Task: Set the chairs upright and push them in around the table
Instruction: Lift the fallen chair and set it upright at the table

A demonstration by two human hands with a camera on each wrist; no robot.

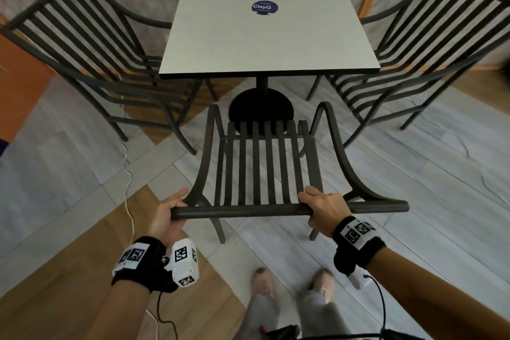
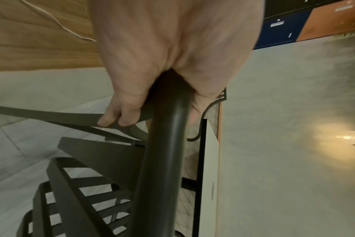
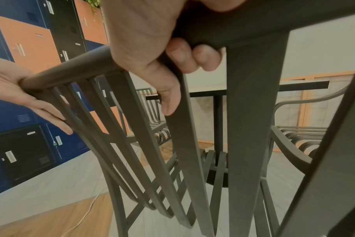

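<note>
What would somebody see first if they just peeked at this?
Two hands, the left hand and right hand, gripping the top rail of a dark slatted chair right in front. Beyond it stands a white square table with a round blue sticker, one more chair on each side.

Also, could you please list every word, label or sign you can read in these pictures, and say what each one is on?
"ClayG": white letters on the round dark blue sticker on the table top; a smaller line beneath it is too blurred to read.
Wrist markers: black and white square codes, no words.
Locker labels: too small and blurred to read.
</note>
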